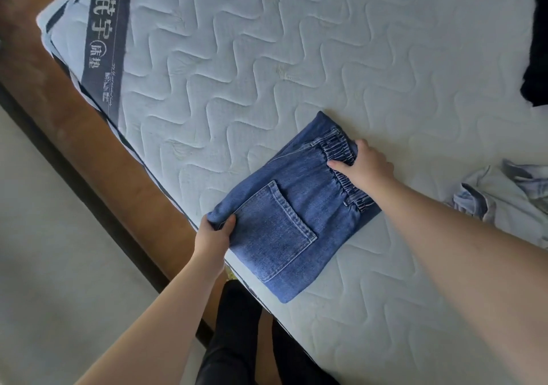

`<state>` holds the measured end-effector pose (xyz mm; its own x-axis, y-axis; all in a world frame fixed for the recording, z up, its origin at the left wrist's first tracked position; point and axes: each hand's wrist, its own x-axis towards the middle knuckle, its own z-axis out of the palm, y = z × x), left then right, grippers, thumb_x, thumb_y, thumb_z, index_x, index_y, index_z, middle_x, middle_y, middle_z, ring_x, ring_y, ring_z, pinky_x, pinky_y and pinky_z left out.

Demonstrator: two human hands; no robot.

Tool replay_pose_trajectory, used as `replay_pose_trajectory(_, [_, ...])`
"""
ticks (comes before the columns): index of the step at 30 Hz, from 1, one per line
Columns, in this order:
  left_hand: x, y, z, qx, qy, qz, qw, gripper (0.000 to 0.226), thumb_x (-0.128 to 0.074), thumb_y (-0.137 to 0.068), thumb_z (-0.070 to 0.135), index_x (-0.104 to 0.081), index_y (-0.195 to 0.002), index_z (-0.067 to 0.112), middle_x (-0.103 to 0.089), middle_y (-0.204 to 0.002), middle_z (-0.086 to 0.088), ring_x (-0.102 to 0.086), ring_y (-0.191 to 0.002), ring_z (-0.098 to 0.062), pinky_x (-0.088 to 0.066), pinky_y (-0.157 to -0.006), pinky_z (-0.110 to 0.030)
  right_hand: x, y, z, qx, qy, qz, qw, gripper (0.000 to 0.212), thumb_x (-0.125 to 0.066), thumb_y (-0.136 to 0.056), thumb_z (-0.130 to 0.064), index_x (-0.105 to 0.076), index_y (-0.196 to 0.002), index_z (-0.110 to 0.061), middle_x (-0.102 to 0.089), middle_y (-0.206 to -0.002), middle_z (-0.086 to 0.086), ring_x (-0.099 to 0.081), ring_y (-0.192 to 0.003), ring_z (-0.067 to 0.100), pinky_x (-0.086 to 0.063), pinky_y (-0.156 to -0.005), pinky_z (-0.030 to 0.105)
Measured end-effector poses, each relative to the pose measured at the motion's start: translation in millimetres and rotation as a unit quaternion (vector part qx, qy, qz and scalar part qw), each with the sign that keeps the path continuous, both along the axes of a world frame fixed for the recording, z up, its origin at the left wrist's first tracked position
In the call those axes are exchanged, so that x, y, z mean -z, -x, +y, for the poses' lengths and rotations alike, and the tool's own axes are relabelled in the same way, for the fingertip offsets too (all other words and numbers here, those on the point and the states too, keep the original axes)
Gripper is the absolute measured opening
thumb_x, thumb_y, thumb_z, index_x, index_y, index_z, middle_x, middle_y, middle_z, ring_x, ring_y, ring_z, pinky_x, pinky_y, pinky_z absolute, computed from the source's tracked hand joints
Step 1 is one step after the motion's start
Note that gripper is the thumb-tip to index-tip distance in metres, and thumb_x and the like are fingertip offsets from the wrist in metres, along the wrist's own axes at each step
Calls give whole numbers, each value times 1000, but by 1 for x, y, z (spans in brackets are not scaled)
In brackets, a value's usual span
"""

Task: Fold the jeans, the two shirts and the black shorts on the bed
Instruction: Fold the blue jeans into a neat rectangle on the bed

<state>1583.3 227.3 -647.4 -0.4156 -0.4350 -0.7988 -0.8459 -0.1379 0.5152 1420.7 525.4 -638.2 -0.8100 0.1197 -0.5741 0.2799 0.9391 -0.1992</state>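
Note:
The blue jeans (292,207) lie folded into a compact rectangle near the mattress's front edge, back pocket facing up and the elastic waistband on the right. My left hand (214,236) grips the folded left corner of the jeans. My right hand (366,164) holds the elastic waistband at the far right corner. A crumpled pale shirt (510,195) lies at the right edge of view. A black garment (538,44) lies at the top right, cut off by the frame.
The bare quilted mattress (267,58) has a dark label band (103,38) at its left end. A brown wooden bed frame (98,147) runs along the mattress edge. My black-trousered legs (237,334) stand against it on the pale floor (59,266).

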Motion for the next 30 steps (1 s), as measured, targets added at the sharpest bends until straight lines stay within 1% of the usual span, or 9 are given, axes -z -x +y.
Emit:
replay_pose_trajectory(7, [-21, -12, 0, 8, -1, -8, 1000, 46, -75, -80, 51, -62, -111, 19, -68, -100, 0, -64, -85, -17, -53, -77, -32, -20, -29, 40, 6, 122, -103, 987, 97, -81, -64, -63, -37, -139, -19, -55, -134, 4, -57, -115, 25, -45, -87, 33])
replay_pose_trajectory(12, [-14, -54, 27, 40, -90, -57, 993, 65, -90, -65, 40, -57, -118, 22, -68, -115, 4, -67, -103, -18, -56, -91, -41, -13, -42, 40, -60, 110, -68, 990, 127, -72, -38, -87, -29, -141, -27, -53, -132, 6, -56, -117, 28, -49, -97, 48])
replay_pose_trajectory(16, [-12, -59, 41, 109, 39, -72, 991, 60, -82, -76, 41, -48, -120, 18, -62, -117, -1, -62, -98, -21, -52, -82, -35, -12, -56, 33, -73, -3, 10, 997, 112, -76, -63, -69, -25, -149, -18, -49, -136, 13, -51, -122, 34, -43, -99, 48])
replay_pose_trajectory(18, [-19, -63, 49, 141, 149, -60, 977, 75, -80, -78, 39, -39, -135, 14, -51, -127, -10, -55, -110, -29, -48, -92, -42, -13, -70, 24, -74, -38, 91, 992, 104, -70, -71, -66, -26, -150, -15, -48, -138, 14, -48, -125, 33, -37, -102, 48])
replay_pose_trajectory(19, [-21, -68, 52, 173, 238, -16, 956, 80, -79, -79, 36, -35, -142, 12, -47, -132, -16, -51, -117, -35, -44, -99, -45, -12, -80, 20, -71, -34, 143, 987, 97, -66, -76, -63, -28, -150, -13, -47, -140, 15, -46, -127, 33, -35, -103, 47])
replay_pose_trajectory(21, [-25, -77, 61, 320, 407, 130, 846, 73, -67, -88, 31, -33, -148, 6, -43, -140, -23, -44, -128, -40, -37, -105, -48, -12, -104, 5, -87, -20, 252, 964, 76, -56, -90, -51, -32, -150, -10, -42, -148, 14, -41, -134, 32, -31, -109, 47])
replay_pose_trajectory(23, [-23, -82, 75, 487, 425, 228, 728, 67, -52, -95, 33, -32, -151, 4, -35, -154, -19, -33, -143, -34, -30, -114, -47, -8, -124, -14, -133, -12, 313, 940, 61, -47, -99, -41, -34, -150, -9, -35, -155, 11, -34, -142, 28, -26, -115, 46])
replay_pose_trajectory(24, [-19, -82, 82, 536, 408, 238, 700, 66, -45, -97, 36, -28, -153, 5, -29, -158, -16, -26, -147, -30, -26, -117, -46, -6, -130, -23, -155, -13, 318, 935, 57, -43, -101, -37, -34, -151, -10, -32, -157, 9, -30, -145, 26, -24, -117, 46])
replay_pose_trajectory(30, [17, -79, 86, 626, 362, 128, 679, 69, -17, -102, 51, -15, -157, 9, -11, -164, -10, -13, -152, -25, -12, -122, -45, 24, -126, -16, -140, -63, 246, 957, 63, -32, -102, -51, -25, -155, -17, -18, -163, 7, -19, -149, 23, -15, -121, 46])
